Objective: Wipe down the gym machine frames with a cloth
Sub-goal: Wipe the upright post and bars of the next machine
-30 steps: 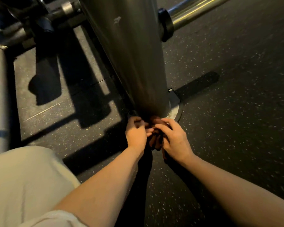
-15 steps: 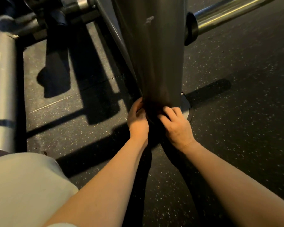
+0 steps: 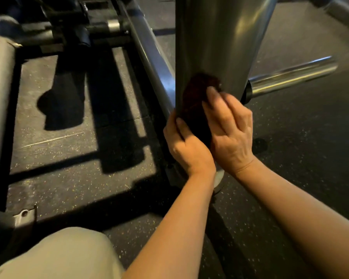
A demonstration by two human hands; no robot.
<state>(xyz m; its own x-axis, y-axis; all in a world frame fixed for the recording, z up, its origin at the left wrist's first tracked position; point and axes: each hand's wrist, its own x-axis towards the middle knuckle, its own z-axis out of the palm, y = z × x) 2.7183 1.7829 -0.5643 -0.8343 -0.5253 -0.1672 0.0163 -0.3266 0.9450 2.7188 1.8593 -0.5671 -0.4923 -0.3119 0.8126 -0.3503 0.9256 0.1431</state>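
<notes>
Here, both bare hands work low on the wide, upright brushed-steel frame post (image 3: 220,37) of a gym machine, with a dark reddish-brown cloth (image 3: 195,101) spread flat against the post's near face. The left hand (image 3: 186,150) sits at the post's left edge, its thumb and fingers curled round the lower end of the cloth and pinching it there. The right hand (image 3: 230,129) lies just beside it, fingers fairly straight and pointing up the post, pressing the cloth onto the metal; its fingertips look blurred. A round chrome bar (image 3: 290,76) juts from the post's right side, and a slanted grey steel tube (image 3: 149,57) runs down behind its left. Below is black speckled rubber flooring (image 3: 69,178), and a pale beige trouser knee (image 3: 58,254) fills the lower left corner.
</notes>
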